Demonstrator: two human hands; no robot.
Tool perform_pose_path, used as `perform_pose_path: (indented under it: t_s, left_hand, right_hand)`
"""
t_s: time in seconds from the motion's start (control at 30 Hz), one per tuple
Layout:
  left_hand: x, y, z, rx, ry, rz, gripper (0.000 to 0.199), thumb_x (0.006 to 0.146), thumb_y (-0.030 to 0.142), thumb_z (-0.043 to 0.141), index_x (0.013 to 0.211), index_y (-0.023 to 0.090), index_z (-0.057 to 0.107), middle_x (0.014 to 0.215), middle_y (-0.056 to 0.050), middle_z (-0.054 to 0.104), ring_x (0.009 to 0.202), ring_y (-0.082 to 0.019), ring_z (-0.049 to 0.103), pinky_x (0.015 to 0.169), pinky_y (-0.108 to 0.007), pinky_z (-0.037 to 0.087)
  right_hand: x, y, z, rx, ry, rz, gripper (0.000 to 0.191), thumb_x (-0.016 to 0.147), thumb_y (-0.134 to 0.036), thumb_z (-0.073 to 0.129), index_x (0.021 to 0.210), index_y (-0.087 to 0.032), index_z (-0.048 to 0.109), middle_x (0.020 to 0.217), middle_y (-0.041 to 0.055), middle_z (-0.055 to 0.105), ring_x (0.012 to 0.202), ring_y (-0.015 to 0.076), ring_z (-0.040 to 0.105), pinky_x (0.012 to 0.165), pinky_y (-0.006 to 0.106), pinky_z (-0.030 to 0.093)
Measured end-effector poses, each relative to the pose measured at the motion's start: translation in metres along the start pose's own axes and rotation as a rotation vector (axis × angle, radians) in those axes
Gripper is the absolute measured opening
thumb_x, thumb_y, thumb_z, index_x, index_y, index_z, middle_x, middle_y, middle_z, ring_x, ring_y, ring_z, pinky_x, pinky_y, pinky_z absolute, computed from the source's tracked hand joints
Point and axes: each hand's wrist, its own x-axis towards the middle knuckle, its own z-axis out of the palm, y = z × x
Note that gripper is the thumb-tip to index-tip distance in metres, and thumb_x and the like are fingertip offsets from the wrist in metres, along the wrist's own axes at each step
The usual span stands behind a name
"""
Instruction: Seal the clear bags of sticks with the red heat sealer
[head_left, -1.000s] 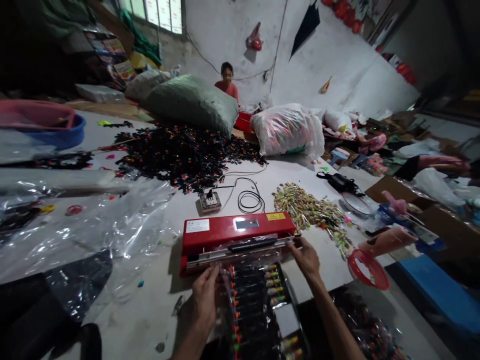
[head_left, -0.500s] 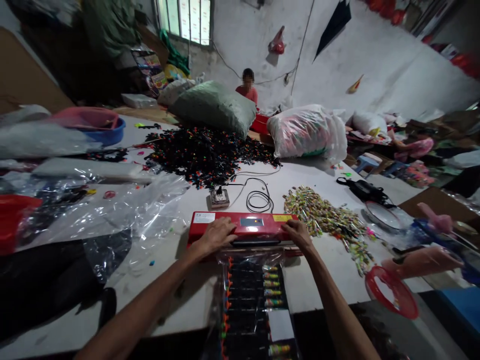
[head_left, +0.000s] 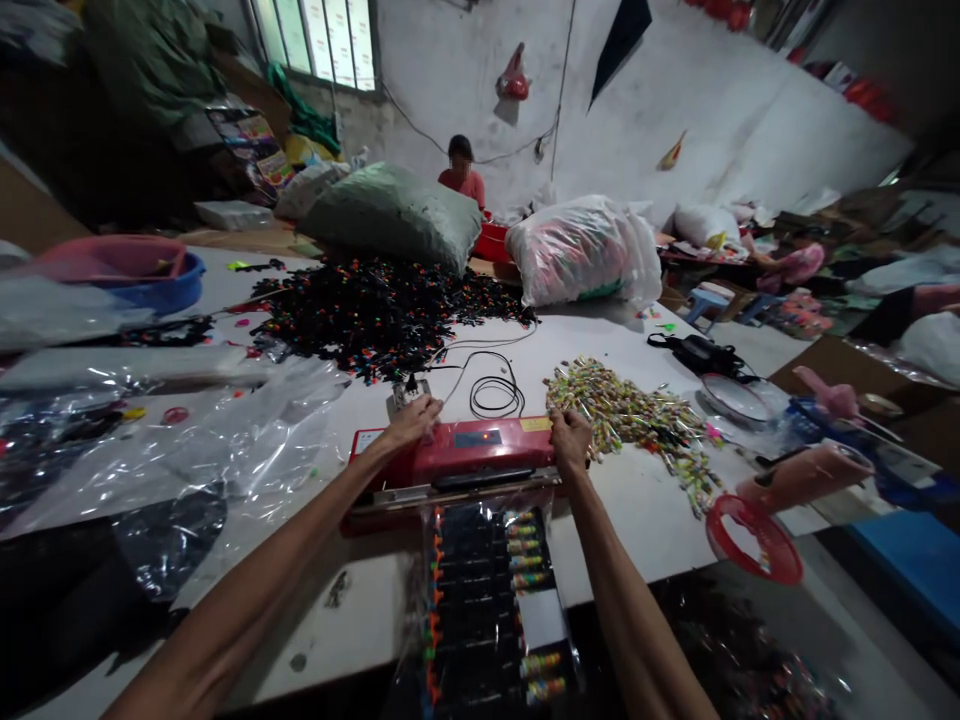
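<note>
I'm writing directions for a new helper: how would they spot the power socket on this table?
On the long white table, find the red heat sealer in front of the person. Just beyond its left end, by the left hand, sits a small square socket box, with a plug in it and a thin black cable looping away.

Heat sealer [head_left: 457,450]: red housing, glossy painted metal. Sheeting [head_left: 187,450]: clear plastic, glossy, creased. Sack [head_left: 390,218]: green woven fabric, matt. Tabletop [head_left: 645,530]: white, matt, scuffed.
</note>
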Motion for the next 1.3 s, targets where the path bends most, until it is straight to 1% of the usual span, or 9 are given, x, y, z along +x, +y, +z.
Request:
perform_pose_path:
  t_s: [0.17,0.27,0.37,0.5,0.63,0.8,0.93,1.13,1.3]
  left_hand:
    - [-0.034,-0.001,-0.009,0.074,-0.206,0.269,0.071,0.065,0.041,0.068,0.129,0.026,0.041,0.116,-0.005,0.054,0.094,-0.019,0.057,0.082,-0.030,0.044]
    - [-0.031,-0.011,-0.007,0.191,-0.101,0.322,0.024,0.074,0.028,0.056,0.095,0.020,0.064,0.094,-0.005,0.063,0.089,-0.021,0.057,0.081,-0.032,0.041]
    - [-0.018,-0.021,-0.001,0.155,-0.004,0.272,0.022,0.079,0.029,0.047,0.067,0.017,0.062,0.067,-0.003,0.060,0.069,-0.019,0.056,0.069,-0.030,0.040]
    - [-0.012,-0.023,0.009,0.040,0.110,0.179,0.029,0.083,0.034,0.039,0.068,0.017,0.056,0.060,-0.001,0.056,0.056,-0.015,0.054,0.057,-0.027,0.040]
    - [-0.016,-0.022,0.015,-0.022,0.126,0.098,0.028,0.084,0.035,0.037,0.070,0.018,0.053,0.053,0.001,0.054,0.045,-0.014,0.050,0.050,-0.026,0.039]
    - [-0.026,-0.014,0.010,-0.090,0.027,0.138,0.031,0.081,0.037,0.044,0.103,0.017,0.057,0.088,-0.005,0.064,0.072,-0.016,0.060,0.066,-0.028,0.047]
    - [-0.046,-0.001,0.016,-0.045,-0.015,0.179,0.064,0.074,0.035,0.058,0.132,0.020,0.036,0.109,-0.007,0.059,0.084,-0.017,0.058,0.076,-0.030,0.046]
    - [-0.053,0.006,0.042,0.053,-0.056,0.188,0.020,0.068,0.013,0.058,0.087,0.019,0.064,0.091,-0.008,0.067,0.092,-0.024,0.058,0.084,-0.035,0.042]
    - [-0.051,-0.001,0.046,-0.057,0.148,0.030,0.018,0.084,0.023,0.044,0.083,0.014,0.060,0.080,-0.007,0.066,0.078,-0.018,0.061,0.069,-0.029,0.046]
  right_hand:
    - [0.006,0.011,-0.001,0.046,-0.004,0.097,0.035,0.070,-0.051,0.049,0.056,-0.019,0.048,0.039,-0.0071,0.039,0.035,0.0103,0.038,0.041,0.024,0.031]
    - [0.001,0.000,-0.006,0.016,-0.012,0.075,0.037,0.072,-0.053,0.049,0.063,-0.017,0.054,0.046,-0.0046,0.046,0.039,0.0108,0.042,0.044,0.024,0.034]
    - [-0.020,-0.025,-0.006,-0.090,-0.031,-0.110,0.038,0.077,-0.049,0.048,0.086,-0.015,0.061,0.070,0.0031,0.060,0.053,0.0127,0.052,0.051,0.024,0.038]
    - [-0.064,-0.054,0.009,-0.346,-0.541,-0.387,0.035,0.083,-0.047,0.046,0.076,-0.017,0.064,0.071,0.0027,0.062,0.062,0.0131,0.052,0.056,0.023,0.034]
    - [-0.091,-0.057,0.027,-0.759,-0.948,-0.408,0.033,0.077,-0.049,0.057,0.066,-0.019,0.063,0.061,0.0002,0.060,0.058,0.0128,0.051,0.051,0.023,0.023]
    - [-0.100,-0.045,0.031,-0.930,-0.901,-0.420,0.038,0.082,-0.056,0.048,0.075,-0.023,0.065,0.074,0.0043,0.068,0.073,0.0177,0.060,0.054,0.024,0.025]
    - [-0.103,-0.046,0.029,-0.950,-0.899,-0.409,0.037,0.083,-0.055,0.047,0.076,-0.023,0.066,0.079,0.0056,0.070,0.078,0.0210,0.063,0.055,0.025,0.026]
    - [-0.104,-0.048,0.027,-0.899,-0.910,-0.369,0.031,0.084,-0.049,0.047,0.091,-0.026,0.067,0.088,0.0063,0.070,0.084,0.0246,0.063,0.056,0.026,0.026]
    - [-0.103,-0.046,0.024,-0.850,-0.896,-0.381,0.037,0.082,-0.053,0.047,0.071,-0.021,0.062,0.073,0.0035,0.066,0.073,0.0209,0.061,0.053,0.025,0.024]
